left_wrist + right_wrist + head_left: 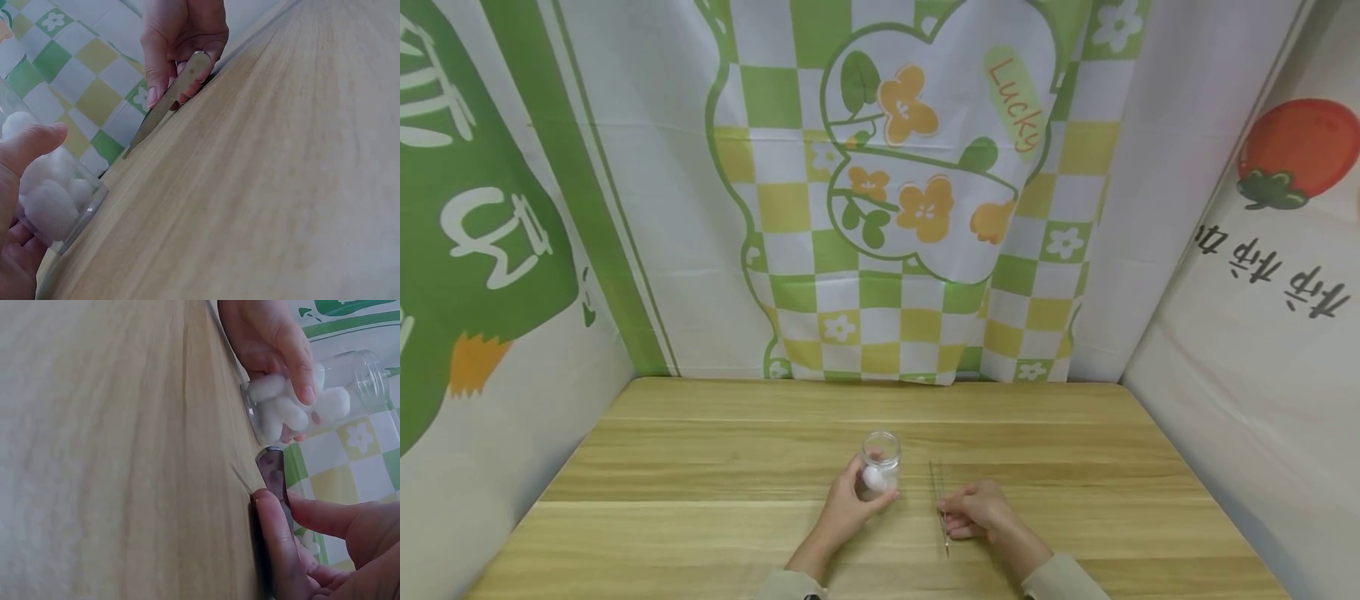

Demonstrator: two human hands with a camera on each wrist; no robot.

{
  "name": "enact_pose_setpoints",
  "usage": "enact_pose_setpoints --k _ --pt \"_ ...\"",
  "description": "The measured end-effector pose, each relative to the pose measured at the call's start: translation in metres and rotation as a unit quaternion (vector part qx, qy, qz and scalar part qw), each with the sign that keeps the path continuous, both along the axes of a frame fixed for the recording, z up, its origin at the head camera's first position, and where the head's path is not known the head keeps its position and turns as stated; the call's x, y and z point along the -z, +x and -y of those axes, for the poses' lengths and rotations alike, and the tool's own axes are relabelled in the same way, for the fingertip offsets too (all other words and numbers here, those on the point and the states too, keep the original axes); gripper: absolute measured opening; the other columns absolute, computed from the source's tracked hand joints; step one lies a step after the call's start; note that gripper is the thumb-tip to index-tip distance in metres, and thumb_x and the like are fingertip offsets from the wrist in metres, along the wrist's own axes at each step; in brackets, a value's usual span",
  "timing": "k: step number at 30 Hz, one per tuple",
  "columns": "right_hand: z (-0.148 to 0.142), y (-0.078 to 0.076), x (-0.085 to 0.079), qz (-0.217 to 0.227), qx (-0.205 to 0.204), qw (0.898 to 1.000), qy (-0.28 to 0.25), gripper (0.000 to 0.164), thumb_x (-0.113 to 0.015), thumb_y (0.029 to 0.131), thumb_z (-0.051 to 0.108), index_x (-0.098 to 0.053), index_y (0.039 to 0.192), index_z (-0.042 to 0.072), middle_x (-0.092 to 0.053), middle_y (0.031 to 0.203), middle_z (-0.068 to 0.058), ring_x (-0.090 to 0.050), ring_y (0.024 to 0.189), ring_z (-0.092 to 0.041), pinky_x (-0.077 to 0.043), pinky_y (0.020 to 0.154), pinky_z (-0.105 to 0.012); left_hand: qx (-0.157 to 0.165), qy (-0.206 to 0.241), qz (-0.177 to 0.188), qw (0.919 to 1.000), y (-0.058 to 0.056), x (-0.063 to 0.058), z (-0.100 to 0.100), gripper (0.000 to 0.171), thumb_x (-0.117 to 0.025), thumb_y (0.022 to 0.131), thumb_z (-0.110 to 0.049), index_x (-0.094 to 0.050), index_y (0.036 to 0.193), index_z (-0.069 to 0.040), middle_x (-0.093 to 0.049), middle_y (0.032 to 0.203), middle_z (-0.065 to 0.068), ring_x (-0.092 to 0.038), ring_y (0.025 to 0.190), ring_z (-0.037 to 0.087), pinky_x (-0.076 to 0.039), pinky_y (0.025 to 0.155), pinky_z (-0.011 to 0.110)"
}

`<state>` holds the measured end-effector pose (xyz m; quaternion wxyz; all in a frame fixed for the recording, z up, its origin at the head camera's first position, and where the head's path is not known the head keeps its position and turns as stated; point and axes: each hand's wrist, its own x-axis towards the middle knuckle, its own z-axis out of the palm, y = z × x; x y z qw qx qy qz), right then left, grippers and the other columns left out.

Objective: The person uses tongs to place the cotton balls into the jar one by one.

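Note:
An uncapped clear glass jar (369,375) stands upright on the wooden table, with several white cotton balls (269,422) inside. My left hand (844,512) holds the jar around its side, thumb in front, as the left wrist view shows up close. To the right of it, my right hand (988,512) pinches a pair of metal tweezers (187,75) between thumb and fingers, low over the tabletop. In the head view the two thin arms of the tweezers stand slightly apart at the far end. A gap of bare wood separates the tweezers from the jar.
The wood-grain table (737,425) extends around both hands. Behind it hangs a green and yellow checked curtain (880,333) with flower prints. Printed cloths close off the left and right sides.

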<state>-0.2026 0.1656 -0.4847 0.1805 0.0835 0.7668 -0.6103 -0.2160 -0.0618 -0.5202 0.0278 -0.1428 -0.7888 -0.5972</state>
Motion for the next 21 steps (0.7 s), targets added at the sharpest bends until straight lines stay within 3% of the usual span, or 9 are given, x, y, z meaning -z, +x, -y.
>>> enact_pose_setpoints --k 15,19,21 --pt "-0.001 -0.004 0.003 0.004 -0.006 1.000 0.018 0.011 -0.069 0.084 0.004 -0.066 0.081 -0.007 -0.060 0.051 0.002 -0.060 0.044 -0.004 -0.055 0.047 -0.021 0.008 -0.004 0.000 1.0000 0.000 0.003 -0.001 0.061 -0.076 0.081 -0.022 -0.047 0.133 -0.007 -0.059 0.129 0.022 -0.058 0.117 0.038 -0.049 0.100 0.055" --pt "-0.005 -0.005 0.001 -0.002 0.002 1.000 0.010 0.014 -0.069 0.085 0.006 -0.064 0.083 -0.007 -0.058 0.051 0.002 -0.059 0.044 -0.004 -0.054 0.046 -0.020 0.026 -0.013 0.017 0.9994 0.003 0.000 0.002 0.081 -0.079 0.079 -0.025 -0.036 0.143 -0.003 -0.051 0.138 0.025 -0.052 0.125 0.043 -0.043 0.105 0.060" --pt "-0.009 -0.007 -0.002 -0.025 0.007 0.999 0.021 0.017 -0.067 0.087 0.008 -0.062 0.088 -0.008 -0.059 0.055 0.002 -0.058 0.046 -0.005 -0.053 0.047 -0.019 0.034 -0.032 0.029 0.9985 0.003 -0.007 0.009 0.092 -0.081 0.075 -0.029 -0.030 0.147 -0.003 -0.044 0.145 0.026 -0.044 0.132 0.047 -0.036 0.109 0.065"
